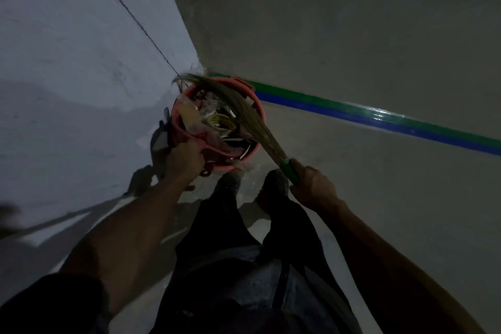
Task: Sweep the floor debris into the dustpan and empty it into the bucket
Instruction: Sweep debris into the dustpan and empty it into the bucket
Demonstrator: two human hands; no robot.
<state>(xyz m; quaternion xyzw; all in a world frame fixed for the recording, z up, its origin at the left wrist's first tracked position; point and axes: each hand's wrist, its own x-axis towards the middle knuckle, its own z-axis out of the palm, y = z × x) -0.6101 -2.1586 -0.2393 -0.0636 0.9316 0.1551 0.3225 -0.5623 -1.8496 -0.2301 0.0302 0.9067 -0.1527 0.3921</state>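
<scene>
A salmon-coloured bucket (257, 106) stands on the floor in the corner of two walls, heaped with paper and plastic debris (217, 119). My left hand (187, 156) is closed at the bucket's near-left rim on the handle of a red dustpan (180, 137) tipped against the bucket; the dim light hides much of the pan. My right hand (311, 183) grips the green handle of a grass broom (244, 114). Its bristles lie across the bucket's top, and their tips reach past the far-left rim.
My two feet (227, 179) stand just in front of the bucket. A grey wall (67, 49) rises on the left. The right wall carries a green and blue stripe (379, 119) along its base. A dark grey object (161, 141) sits left of the bucket.
</scene>
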